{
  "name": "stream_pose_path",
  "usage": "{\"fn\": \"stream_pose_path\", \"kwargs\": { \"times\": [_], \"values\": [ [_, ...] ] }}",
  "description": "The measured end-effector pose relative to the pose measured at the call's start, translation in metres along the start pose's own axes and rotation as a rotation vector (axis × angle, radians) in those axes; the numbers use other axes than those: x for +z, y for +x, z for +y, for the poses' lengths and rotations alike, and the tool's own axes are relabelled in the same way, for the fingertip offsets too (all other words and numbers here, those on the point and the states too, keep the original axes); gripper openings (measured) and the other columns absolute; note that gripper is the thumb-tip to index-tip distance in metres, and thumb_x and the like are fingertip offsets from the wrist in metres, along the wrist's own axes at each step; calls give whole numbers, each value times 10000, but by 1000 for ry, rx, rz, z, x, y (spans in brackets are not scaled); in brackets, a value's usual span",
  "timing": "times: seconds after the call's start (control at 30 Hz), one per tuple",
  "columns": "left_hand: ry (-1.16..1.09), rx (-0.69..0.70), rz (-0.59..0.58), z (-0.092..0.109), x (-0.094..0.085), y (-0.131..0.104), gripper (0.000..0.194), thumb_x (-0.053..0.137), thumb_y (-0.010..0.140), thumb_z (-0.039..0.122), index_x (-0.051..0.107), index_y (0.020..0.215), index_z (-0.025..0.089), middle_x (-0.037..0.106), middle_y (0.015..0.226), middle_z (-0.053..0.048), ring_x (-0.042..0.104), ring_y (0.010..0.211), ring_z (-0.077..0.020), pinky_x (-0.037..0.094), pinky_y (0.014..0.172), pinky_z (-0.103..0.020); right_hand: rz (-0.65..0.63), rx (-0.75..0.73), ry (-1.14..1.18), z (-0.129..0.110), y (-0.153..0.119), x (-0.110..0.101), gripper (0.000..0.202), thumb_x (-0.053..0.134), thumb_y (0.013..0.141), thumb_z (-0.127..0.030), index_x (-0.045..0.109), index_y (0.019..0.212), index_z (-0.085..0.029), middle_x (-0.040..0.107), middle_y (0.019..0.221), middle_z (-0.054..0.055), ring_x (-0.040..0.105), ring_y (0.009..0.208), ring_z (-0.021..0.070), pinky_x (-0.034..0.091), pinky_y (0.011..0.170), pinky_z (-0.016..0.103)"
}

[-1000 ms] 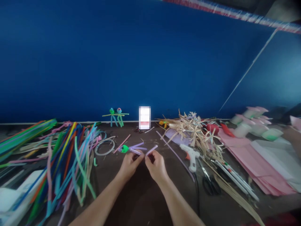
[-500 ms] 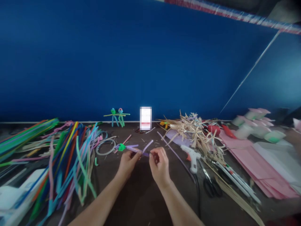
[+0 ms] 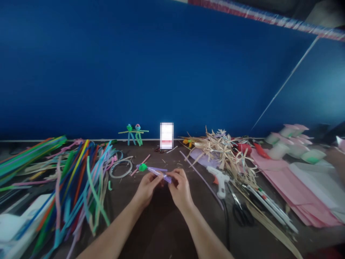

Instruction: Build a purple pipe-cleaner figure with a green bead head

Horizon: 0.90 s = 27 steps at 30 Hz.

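A small figure of purple pipe cleaners (image 3: 155, 170) with a green knot (image 3: 142, 167) near its left end lies between my hands. My left hand (image 3: 147, 187) pinches its middle between thumb and fingers. At its right end, my right hand (image 3: 179, 185) is closed on the purple strands, thumb and fingertips together. One purple strand stretches above my fingertips toward the right hand. My hands are close together, just above the dark table (image 3: 161, 230).
Colourful pipe cleaners (image 3: 78, 180) cover the left side beside a clear tape ring (image 3: 121, 168). Two small figures (image 3: 134, 133) stand at the back. On the right are a glue gun (image 3: 221, 180), scissors (image 3: 239, 208), dried strips (image 3: 223, 147) and pink sheets (image 3: 285, 187).
The figure has shifted slightly right and its raised purple strand no longer sticks up between my hands. My right hand has moved left and closed on the strands.
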<state>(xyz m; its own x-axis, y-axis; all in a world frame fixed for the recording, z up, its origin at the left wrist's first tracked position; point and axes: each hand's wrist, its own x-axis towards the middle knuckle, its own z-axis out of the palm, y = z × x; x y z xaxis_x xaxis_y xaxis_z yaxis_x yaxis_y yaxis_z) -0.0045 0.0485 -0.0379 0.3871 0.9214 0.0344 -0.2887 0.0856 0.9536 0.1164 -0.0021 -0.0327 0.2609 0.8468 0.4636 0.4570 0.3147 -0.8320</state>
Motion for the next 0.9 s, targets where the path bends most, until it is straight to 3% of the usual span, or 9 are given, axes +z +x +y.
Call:
{"fn": "stream_pose_path", "kwargs": {
  "times": [0.17, 0.33, 0.53, 0.77, 0.9],
  "values": [
    [7, 38, 90, -4, -1, 2, 224, 633, 669, 326, 574, 706, 113, 582, 613, -10, 542, 573, -121, 447, 586, -243, -80, 145, 39, -3, -5, 8, 116, 507, 731, -182, 621, 744, -164, 589, 665, 16, 525, 596, 136, 417, 563, 230],
    [276, 163, 225, -4, -4, 2, 216, 615, 673, 330, 606, 746, 127, 633, 679, -34, 587, 644, -172, 463, 618, -274, -170, 222, 172, -5, -7, 13, 165, 482, 741, -215, 601, 641, -158, 551, 529, -12, 497, 501, 116, 377, 474, 201],
    [495, 244, 259, -1, -6, 2, 176, 596, 683, 320, 627, 726, 152, 651, 686, -38, 601, 659, -189, 462, 632, -274, -203, 312, 224, -9, -7, 14, 187, 471, 745, -254, 563, 622, -148, 451, 428, -46, 402, 391, 78, 301, 400, 178],
    [653, 353, 173, 3, -6, -1, 169, 561, 717, 312, 619, 731, 153, 638, 753, -65, 583, 730, -205, 442, 689, -293, -95, 78, -66, -9, -8, 3, 212, 423, 801, -264, 534, 644, -175, 443, 509, -30, 412, 465, 97, 284, 463, 203],
    [720, 377, 71, 5, -6, 0, 137, 542, 729, 282, 615, 717, 167, 628, 724, -55, 565, 706, -194, 426, 693, -294, -63, 43, -111, -9, -3, -7, 208, 434, 798, -256, 537, 636, -177, 485, 550, -15, 452, 520, 110, 312, 528, 217]
  ]
}}
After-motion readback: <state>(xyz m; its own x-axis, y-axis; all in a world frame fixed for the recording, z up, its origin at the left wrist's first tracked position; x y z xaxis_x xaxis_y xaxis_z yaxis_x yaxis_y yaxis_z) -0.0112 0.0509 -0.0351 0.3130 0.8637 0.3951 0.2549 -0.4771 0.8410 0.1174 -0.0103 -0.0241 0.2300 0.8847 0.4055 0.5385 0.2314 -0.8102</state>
